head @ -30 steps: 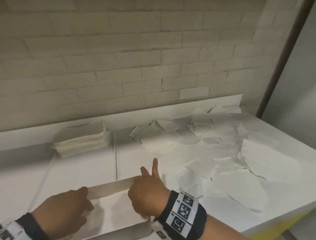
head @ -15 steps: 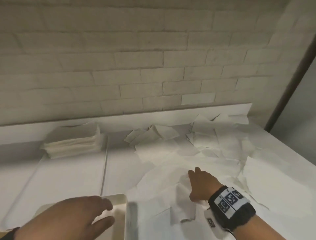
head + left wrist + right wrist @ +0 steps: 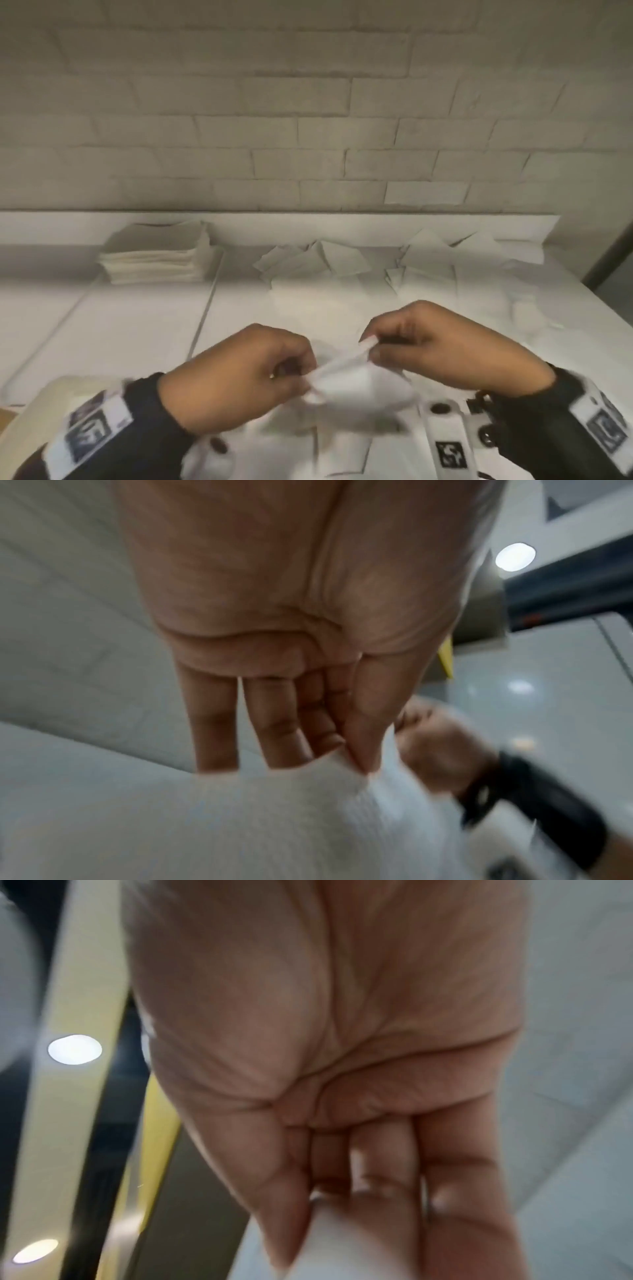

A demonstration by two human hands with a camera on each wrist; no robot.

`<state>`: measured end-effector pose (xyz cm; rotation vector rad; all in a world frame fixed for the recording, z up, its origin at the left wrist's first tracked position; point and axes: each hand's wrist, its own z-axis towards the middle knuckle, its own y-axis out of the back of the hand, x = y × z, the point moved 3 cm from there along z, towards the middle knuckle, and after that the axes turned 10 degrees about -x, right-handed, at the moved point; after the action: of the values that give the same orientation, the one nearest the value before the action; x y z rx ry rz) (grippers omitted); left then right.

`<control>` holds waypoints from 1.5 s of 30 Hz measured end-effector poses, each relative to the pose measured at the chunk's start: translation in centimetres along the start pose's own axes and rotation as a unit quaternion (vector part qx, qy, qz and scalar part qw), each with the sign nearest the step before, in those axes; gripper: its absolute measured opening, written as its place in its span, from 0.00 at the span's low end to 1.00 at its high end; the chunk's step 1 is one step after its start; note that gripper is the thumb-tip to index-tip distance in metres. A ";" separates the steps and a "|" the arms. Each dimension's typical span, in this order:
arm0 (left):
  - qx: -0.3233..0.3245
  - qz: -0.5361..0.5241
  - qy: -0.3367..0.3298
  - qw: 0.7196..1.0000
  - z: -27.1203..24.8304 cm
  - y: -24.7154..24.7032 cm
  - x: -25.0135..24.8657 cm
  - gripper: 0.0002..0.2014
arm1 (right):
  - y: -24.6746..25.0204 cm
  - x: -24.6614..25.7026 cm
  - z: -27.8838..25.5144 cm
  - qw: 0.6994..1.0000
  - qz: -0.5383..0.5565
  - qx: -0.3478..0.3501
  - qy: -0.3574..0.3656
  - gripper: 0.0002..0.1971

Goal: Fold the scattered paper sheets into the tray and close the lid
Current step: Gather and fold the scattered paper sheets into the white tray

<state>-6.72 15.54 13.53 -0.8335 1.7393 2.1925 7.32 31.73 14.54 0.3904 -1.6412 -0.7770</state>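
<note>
Both hands, left hand (image 3: 239, 373) and right hand (image 3: 442, 346), pinch a soft, limp white paper sheet (image 3: 359, 383) at lower centre; a neat stack of white sheets (image 3: 157, 260) sits upper left.

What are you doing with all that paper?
A person is folding one paper sheet, pinching it at either end with the left hand and the right hand, lifted above the white table. More loose sheets lie scattered behind, a neat stack sits by the wall, and the tray waits at the near left.
</note>
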 end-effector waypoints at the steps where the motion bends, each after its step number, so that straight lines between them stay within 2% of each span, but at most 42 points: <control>1: 0.022 -0.019 0.037 0.999 -1.0 1.4 0.8 0.05 | 0.0 -0.9 1.3 0.999 0.045 0.003 -0.020 0.08; 3: 0.067 -0.003 0.102 0.993 -3.4 4.5 3.5 0.06 | -1.5 -3.2 5.1 0.999 0.012 -0.001 -0.041 0.08; 5: 0.100 0.067 0.138 0.983 -5.5 7.8 7.1 0.06 | -4.0 -5.1 9.3 0.994 -0.107 -0.010 -0.033 0.11; 7: 0.142 0.155 0.166 0.963 -6.9 10.2 10.7 0.05 | -7.0 -6.2 12.6 0.980 -0.195 0.012 -0.025 0.19; 9: 0.188 0.180 0.192 0.946 -7.8 11.1 13.7 0.04 | -9.8 -6.8 14.4 0.969 -0.241 0.047 -0.035 0.28; 12: 0.265 0.209 0.168 0.926 -8.0 9.9 15.6 0.08 | -12.2 -6.7 15.8 0.949 -0.311 0.035 -0.047 0.30; 15: 0.260 0.273 0.113 0.919 -7.9 8.0 16.8 0.10 | -12.9 -6.4 16.6 0.935 -0.340 -0.001 -0.105 0.32; 18: 0.222 0.313 0.056 0.922 -7.4 6.7 16.5 0.11 | -13.1 -6.9 16.8 0.936 -0.306 -0.013 -0.172 0.32; 21: 0.212 0.265 0.027 0.940 -7.0 6.9 15.2 0.05 | -12.8 -7.6 16.7 0.955 -0.214 -0.029 -0.204 0.28; 22: 0.213 0.218 0.033 0.952 -6.8 7.6 14.8 0.04 | -12.6 -7.6 16.6 0.959 -0.194 -0.037 -0.201 0.25; 24: 0.223 0.056 0.048 0.972 -6.6 9.4 13.9 0.06 | -12.0 -7.6 16.6 0.967 -0.168 -0.059 -0.184 0.15; 26: 0.232 -0.102 0.072 0.965 -6.6 10.6 13.7 0.08 | -11.4 -7.5 16.2 0.970 -0.147 -0.088 -0.172 0.08; 27: 0.239 -0.110 0.075 0.962 -6.6 10.6 14.0 0.07 | -11.2 -7.4 16.0 0.971 -0.136 -0.101 -0.171 0.09; 28: 0.244 -0.069 0.068 0.965 -6.6 10.2 14.5 0.06 | -11.0 -7.3 15.8 0.972 -0.122 -0.112 -0.170 0.12; 31: 0.263 0.117 0.031 0.957 -6.8 7.4 16.2 0.04 | -10.5 -6.7 15.3 0.974 -0.073 -0.144 -0.156 0.13; 33: 0.246 0.182 0.013 0.952 -7.1 6.0 16.7 0.05 | -10.1 -6.0 15.0 0.974 -0.053 -0.167 -0.143 0.08; 37: 0.197 0.253 -0.011 0.947 -7.8 5.0 16.8 0.07 | -9.5 -3.6 14.1 0.972 -0.001 -0.200 -0.124 0.07; 40: 0.160 0.327 -0.036 0.931 -8.4 6.1 15.6 0.13 | -9.3 -0.7 13.2 0.979 0.054 -0.173 -0.092 0.06; 42: 0.071 0.354 -0.045 0.932 -8.0 8.3 14.1 0.18 | -9.4 2.0 12.4 0.988 0.066 -0.130 -0.043 0.05; 44: -0.035 0.253 -0.027 0.967 -7.1 10.6 12.8 0.27 | -9.8 5.3 11.7 0.996 0.050 -0.072 0.001 0.04; 45: -0.057 0.167 -0.011 0.984 -6.5 11.2 12.4 0.31 | -10.0 7.0 11.5 0.998 0.032 -0.048 0.020 0.04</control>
<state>-20.52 4.14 14.95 -0.5680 1.8732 2.5220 -6.91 23.17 12.23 0.2826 -1.5645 -0.7918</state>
